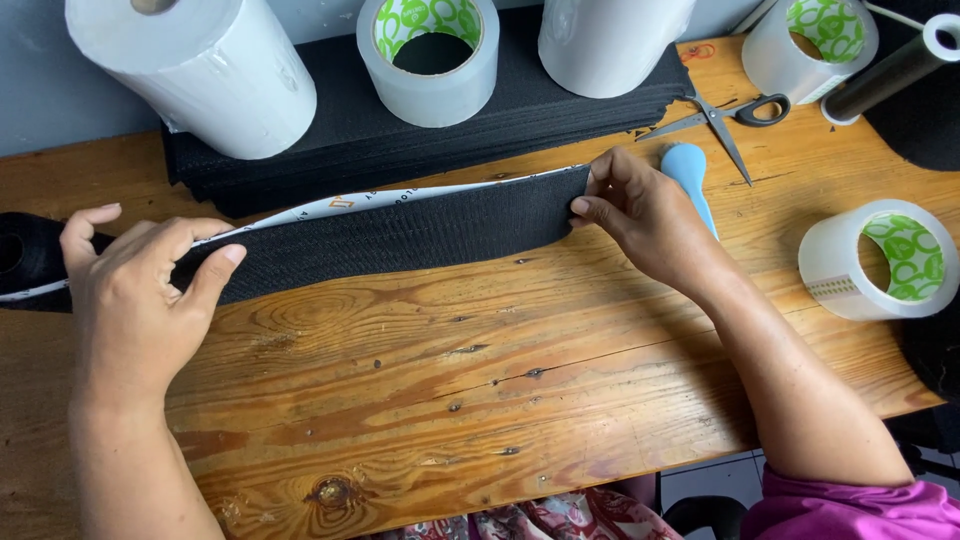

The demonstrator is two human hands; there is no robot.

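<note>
The right end of a black strip (400, 235) is pinched between the thumb and fingertips of the right hand (640, 215); the fingers are narrow and closed on the fabric edge. The left part of the strip is gripped by the left hand (130, 290), with the thumb on the near face and the curled fingers over the far edge. The strip is held stretched lengthwise between both hands, lying on the wooden table (480, 400). A white tape (340, 205) with small printing runs along the strip's far edge.

Just behind the right hand a light blue tool (688, 170) is seen, partly hidden by the fingers. Scissors (720, 115) lie beyond it, blades apart. A stack of black sheets (400, 130) sits behind the strip; on it stand a clear tape roll (428, 60) and two white rolls (200, 70) (610, 40). A second clear tape roll (810, 45) stands at the far right, a third (880, 260) near the right forearm. A dark tube (890, 70) lies at the upper right corner.
</note>
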